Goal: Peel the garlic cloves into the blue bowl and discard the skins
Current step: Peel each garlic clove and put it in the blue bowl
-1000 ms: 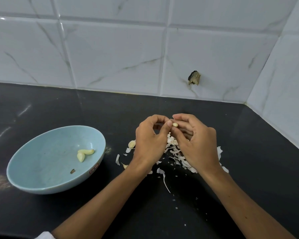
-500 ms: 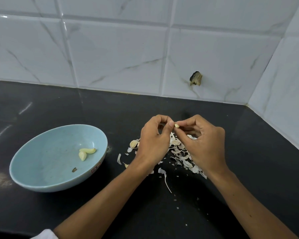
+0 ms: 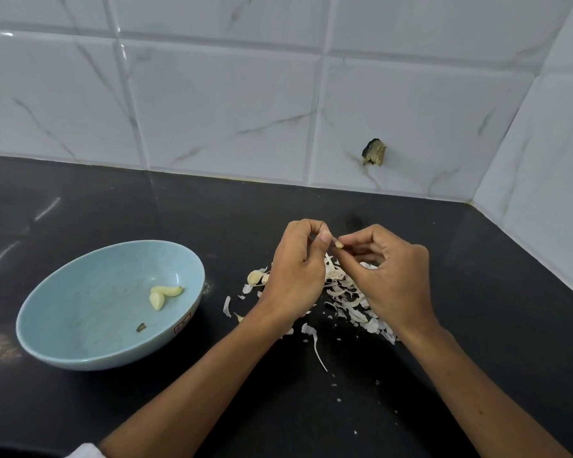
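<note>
the left hand [image 3: 296, 276] and the right hand [image 3: 389, 279] meet above the black bench [image 3: 477, 325], and both pinch one small garlic clove [image 3: 338, 244] at their fingertips. under them a heap of white skins [image 3: 348, 299] lies near the bench's back right corner. the blue bowl [image 3: 80, 312] sits toward the left edge with two peeled cloves [image 3: 162, 295] inside.

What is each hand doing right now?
Left hand: fingers pinched on the garlic clove.
Right hand: closed on the same clove.
</note>
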Available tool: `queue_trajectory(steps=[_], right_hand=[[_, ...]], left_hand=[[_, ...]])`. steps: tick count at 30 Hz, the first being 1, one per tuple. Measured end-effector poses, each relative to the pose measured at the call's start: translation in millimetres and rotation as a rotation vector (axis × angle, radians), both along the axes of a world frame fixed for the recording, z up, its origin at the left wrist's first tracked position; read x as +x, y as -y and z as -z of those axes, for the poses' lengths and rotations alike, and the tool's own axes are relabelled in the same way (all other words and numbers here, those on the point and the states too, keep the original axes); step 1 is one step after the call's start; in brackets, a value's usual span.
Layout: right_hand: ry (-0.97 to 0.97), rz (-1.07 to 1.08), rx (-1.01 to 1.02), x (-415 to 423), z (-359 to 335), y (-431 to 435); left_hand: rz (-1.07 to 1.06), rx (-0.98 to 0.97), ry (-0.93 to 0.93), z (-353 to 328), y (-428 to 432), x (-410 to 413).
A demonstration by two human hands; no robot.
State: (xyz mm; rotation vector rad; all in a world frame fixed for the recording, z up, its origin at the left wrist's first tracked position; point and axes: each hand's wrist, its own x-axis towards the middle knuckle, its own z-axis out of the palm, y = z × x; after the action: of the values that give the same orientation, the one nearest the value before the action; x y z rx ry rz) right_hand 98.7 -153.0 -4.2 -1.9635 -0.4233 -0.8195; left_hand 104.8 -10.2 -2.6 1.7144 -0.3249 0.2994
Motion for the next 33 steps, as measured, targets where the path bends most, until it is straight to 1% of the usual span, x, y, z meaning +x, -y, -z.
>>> queue_trajectory(steps=[2,5,6,12,15,19,24,26,28,31,33], right_hand=[[0.004,0.017,0.024,0,-1,1],[0.028,0.035,0.049,0,-4,3],[0.039,0.042,0.046,0,-5,4],[0.083,0.074,-0.020,2,-6,10],[0.098,0.081,-0.049,3,-5,12],[0.128,0.084,-0.087,2,-5,12],[0.142,0.062,-0.140,3,-2,14],[0.147,0.053,-0.145,3,-2,14],[0.128,0.041,-0.114,2,-2,12],[0.021,0.000,-0.004,1,-3,11],[-0.030,-0.026,0.035,1,-4,9]], left_hand=[[-0.042,0.033,0.044,2,-1,2],[-0.133,0.218,0.236,5,-3,5],[-0.144,0.246,0.273,6,-3,3],[-0.141,0.276,0.349,11,-4,2],[-0.137,0.231,0.290,8,-4,0],[-0.080,0.043,0.166,4,-3,0],[-0.059,0.037,0.156,5,-5,1],[-0.026,0.001,0.130,6,-5,2],[0.004,-0.053,0.096,7,-4,3],[0.024,-0.129,0.058,7,-4,4],[0.037,-0.186,0.019,6,-5,4]])
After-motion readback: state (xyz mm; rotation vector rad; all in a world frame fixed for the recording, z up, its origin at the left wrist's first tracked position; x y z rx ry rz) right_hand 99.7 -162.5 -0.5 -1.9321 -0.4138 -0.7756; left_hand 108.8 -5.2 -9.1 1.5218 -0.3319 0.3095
